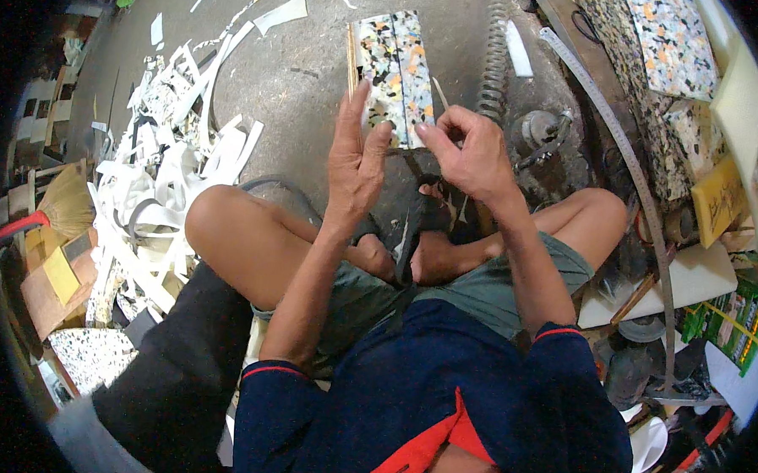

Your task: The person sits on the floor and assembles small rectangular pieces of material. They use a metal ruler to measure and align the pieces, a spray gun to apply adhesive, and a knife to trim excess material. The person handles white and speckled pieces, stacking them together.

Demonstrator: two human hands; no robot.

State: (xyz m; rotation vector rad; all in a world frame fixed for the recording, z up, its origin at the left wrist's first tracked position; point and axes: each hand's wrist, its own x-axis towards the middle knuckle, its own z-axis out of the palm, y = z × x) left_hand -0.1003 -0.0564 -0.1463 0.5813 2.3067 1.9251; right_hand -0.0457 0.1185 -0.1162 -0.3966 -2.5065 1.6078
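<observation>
A speckled foam piece (400, 77), white with black, orange and yellow flecks, lies in front of me, a dark line running down its length. Thin tan strips (351, 53) run along its left edge. My left hand (354, 163) is at the lower left of the foam, its fingers stretched along that edge and its thumb over the near corner. At the lower right, my right hand (477, 156) has its fingers curled, with its thumb tip by the foam's near right corner. A thin pale stick (440, 92) juts up from its fingers, partly hidden by them.
White foam offcuts (170, 185) heap on the floor to my left, beside a broom (65, 199). A coiled hose (493, 55) and a metal fitting (540, 128) lie to the right. Farther right are a long curved ruler-like strip (620, 137) and speckled foam sheets (671, 46).
</observation>
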